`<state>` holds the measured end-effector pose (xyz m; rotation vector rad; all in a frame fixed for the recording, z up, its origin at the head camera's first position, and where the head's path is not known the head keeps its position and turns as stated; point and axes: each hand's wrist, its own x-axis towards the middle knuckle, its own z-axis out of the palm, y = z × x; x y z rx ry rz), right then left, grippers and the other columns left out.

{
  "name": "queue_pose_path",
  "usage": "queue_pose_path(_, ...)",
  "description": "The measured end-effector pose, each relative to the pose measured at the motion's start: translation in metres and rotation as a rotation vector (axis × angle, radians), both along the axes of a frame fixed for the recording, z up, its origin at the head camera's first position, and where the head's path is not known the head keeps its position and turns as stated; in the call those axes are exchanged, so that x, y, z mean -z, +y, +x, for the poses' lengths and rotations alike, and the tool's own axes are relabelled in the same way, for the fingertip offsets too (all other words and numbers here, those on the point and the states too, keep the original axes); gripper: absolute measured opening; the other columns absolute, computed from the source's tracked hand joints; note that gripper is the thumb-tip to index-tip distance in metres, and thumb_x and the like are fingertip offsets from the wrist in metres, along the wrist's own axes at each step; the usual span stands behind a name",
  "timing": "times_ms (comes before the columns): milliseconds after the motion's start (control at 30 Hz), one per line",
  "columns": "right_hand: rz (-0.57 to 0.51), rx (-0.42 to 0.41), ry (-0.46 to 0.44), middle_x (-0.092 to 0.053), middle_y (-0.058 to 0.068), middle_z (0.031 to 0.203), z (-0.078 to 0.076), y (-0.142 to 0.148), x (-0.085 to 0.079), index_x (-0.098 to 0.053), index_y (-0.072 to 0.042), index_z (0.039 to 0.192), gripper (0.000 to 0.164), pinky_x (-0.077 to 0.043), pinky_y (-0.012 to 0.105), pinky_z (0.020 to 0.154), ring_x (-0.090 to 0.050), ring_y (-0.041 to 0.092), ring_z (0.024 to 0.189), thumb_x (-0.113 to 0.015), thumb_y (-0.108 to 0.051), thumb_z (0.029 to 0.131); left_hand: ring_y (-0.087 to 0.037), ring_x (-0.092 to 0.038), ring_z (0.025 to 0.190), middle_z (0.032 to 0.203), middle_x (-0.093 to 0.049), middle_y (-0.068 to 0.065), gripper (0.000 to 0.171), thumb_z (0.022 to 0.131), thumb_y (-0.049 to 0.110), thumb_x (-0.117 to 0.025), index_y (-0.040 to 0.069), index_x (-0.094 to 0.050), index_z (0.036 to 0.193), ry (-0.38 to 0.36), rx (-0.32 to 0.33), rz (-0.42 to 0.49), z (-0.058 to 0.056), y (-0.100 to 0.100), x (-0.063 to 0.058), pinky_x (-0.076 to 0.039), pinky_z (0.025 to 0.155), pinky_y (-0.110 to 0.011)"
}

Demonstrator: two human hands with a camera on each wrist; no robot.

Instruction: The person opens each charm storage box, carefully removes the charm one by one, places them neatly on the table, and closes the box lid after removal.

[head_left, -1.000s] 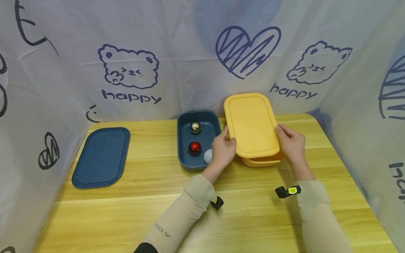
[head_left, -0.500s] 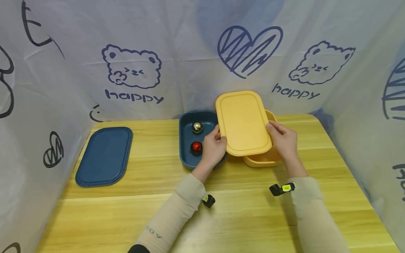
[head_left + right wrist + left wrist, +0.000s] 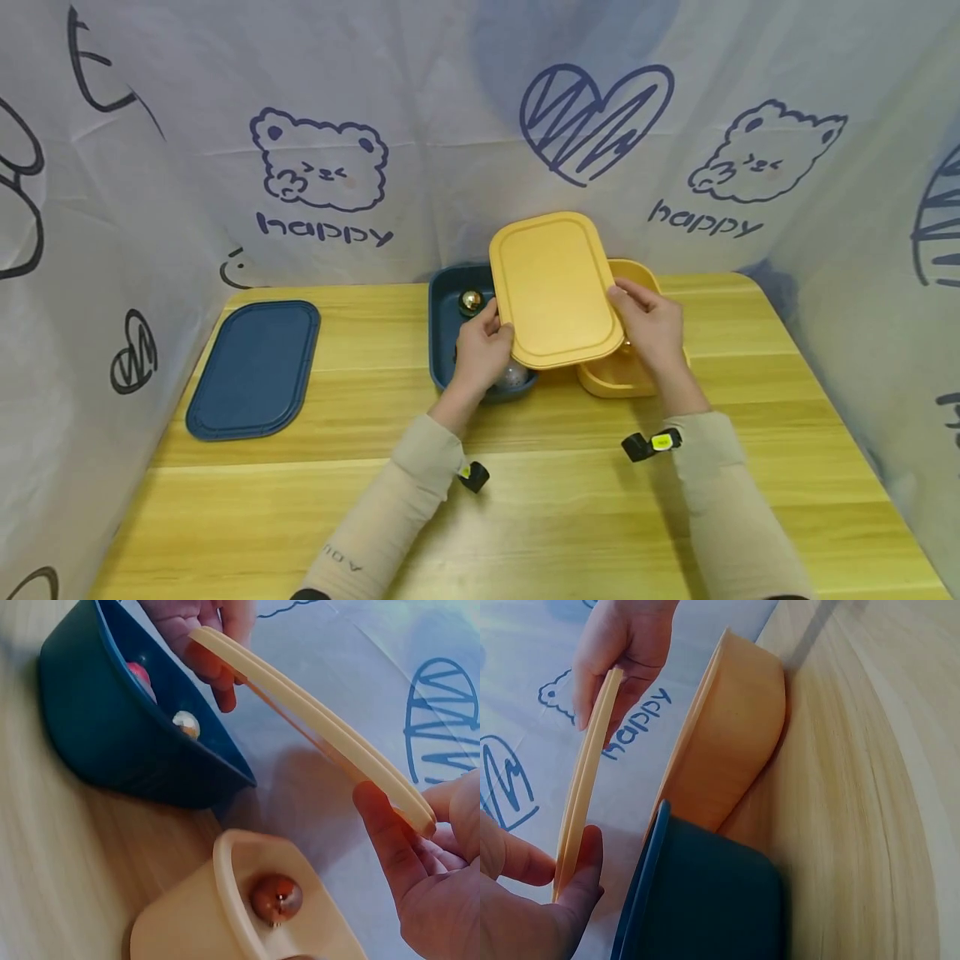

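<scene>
A dark-blue lid (image 3: 255, 371) lies left of the dark-blue box (image 3: 437, 325). Over that box, the left hand (image 3: 480, 346) pinches the left edge of the yellow lid (image 3: 555, 287), raised between both hands, rounded-cornered with a grooved border. Right of the dark-blue box, the right hand (image 3: 654, 329) pinches the yellow lid's other edge above the yellow box (image 3: 618, 389).

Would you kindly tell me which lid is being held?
The yellow lid, held between left hand and right hand; the blue lid lies on the table.
</scene>
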<state>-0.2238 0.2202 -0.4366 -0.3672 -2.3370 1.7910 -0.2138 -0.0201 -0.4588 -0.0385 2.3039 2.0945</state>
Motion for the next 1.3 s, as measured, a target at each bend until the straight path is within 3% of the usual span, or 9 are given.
queue_pose_path(133, 0.006, -0.019, -0.007, -0.071, 0.018, 0.137, -0.001, -0.008, -0.004, -0.069, -0.008, 0.141, 0.052, -0.057, 0.010, 0.078, -0.068, -0.002, 0.092, -0.071, -0.041, 0.101, -0.033, -0.072, 0.121, 0.140, -0.065, -0.027, 0.058, 0.104, 0.006, -0.056, -0.001, -0.040, 0.159, -0.014, -0.002, -0.003, 0.002, -0.009, 0.001, -0.063, 0.093, -0.034)
queue_pose_path(333, 0.047, -0.039, -0.004, -0.073, 0.015, 0.134, -0.004, -0.021, -0.010, -0.071, -0.010, 0.139, 0.051, -0.055, 0.009, 0.078, -0.068, -0.001, 0.093, -0.071, -0.043, 0.100, -0.031, -0.073, 0.119, 0.139, -0.067, -0.024, 0.059, 0.107, 0.009, -0.054, 0.001, -0.036, 0.162, -0.029, 0.023, -0.002, 0.002, -0.023, 0.003, -0.063, 0.083, -0.026)
queue_pose_path(467, 0.058, -0.053, -0.010, -0.074, 0.015, 0.132, -0.005, -0.029, -0.014, -0.071, -0.012, 0.139, 0.051, -0.055, 0.011, 0.077, -0.067, -0.001, 0.092, -0.072, -0.045, 0.099, -0.031, -0.072, 0.120, 0.136, -0.069, -0.024, 0.059, 0.105, 0.008, -0.056, 0.002, -0.038, 0.161, -0.023, 0.012, 0.002, 0.002, -0.031, 0.003, -0.061, 0.083, -0.022)
queue_pose_path(600, 0.053, -0.072, 0.023, -0.073, 0.019, 0.132, -0.005, -0.038, -0.018, -0.071, -0.011, 0.138, 0.051, -0.055, 0.011, 0.078, -0.068, -0.002, 0.092, -0.073, -0.044, 0.099, -0.031, -0.070, 0.124, 0.138, -0.068, -0.025, 0.060, 0.104, 0.006, -0.056, 0.001, -0.038, 0.161, -0.028, 0.003, 0.014, 0.000, -0.038, 0.004, -0.061, 0.088, -0.025)
queue_pose_path(800, 0.027, -0.111, 0.087, -0.075, 0.022, 0.122, -0.009, -0.054, -0.017, -0.073, -0.007, 0.135, 0.046, -0.057, 0.013, 0.074, -0.069, 0.000, 0.085, -0.073, -0.036, 0.100, -0.034, -0.069, 0.124, 0.144, -0.063, -0.027, 0.059, 0.104, 0.004, -0.055, -0.002, -0.038, 0.160, -0.041, -0.009, 0.018, 0.000, -0.052, 0.005, -0.063, 0.086, -0.026)
queue_pose_path(933, -0.004, -0.120, 0.116, -0.078, 0.011, 0.104, -0.012, -0.065, -0.017, -0.075, -0.007, 0.131, 0.041, -0.057, 0.015, 0.068, -0.068, 0.002, 0.076, -0.074, -0.033, 0.099, -0.034, -0.066, 0.129, 0.145, -0.061, -0.028, 0.059, 0.104, 0.004, -0.055, -0.003, -0.038, 0.159, -0.050, -0.023, 0.008, 0.001, -0.061, 0.004, -0.062, 0.091, -0.028)
queue_pose_path(1167, -0.026, -0.162, 0.091, -0.078, 0.015, 0.111, -0.013, -0.084, -0.025, -0.074, -0.009, 0.133, 0.043, -0.057, 0.014, 0.071, -0.069, 0.002, 0.079, -0.074, -0.036, 0.099, -0.031, -0.062, 0.134, 0.150, -0.057, -0.028, 0.059, 0.104, 0.005, -0.055, -0.004, -0.038, 0.159, -0.075, -0.032, -0.018, 0.002, -0.078, 0.004, -0.060, 0.096, -0.028)
queue_pose_path(1300, -0.025, -0.186, 0.115, -0.078, 0.003, 0.099, -0.014, -0.096, -0.027, -0.075, -0.008, 0.132, 0.042, -0.056, 0.015, 0.069, -0.068, 0.003, 0.076, -0.075, -0.034, 0.099, -0.029, -0.065, 0.129, 0.151, -0.056, -0.027, 0.059, 0.104, 0.005, -0.055, -0.004, -0.037, 0.159, -0.090, -0.022, -0.038, 0.002, -0.089, 0.004, -0.059, 0.088, -0.023)
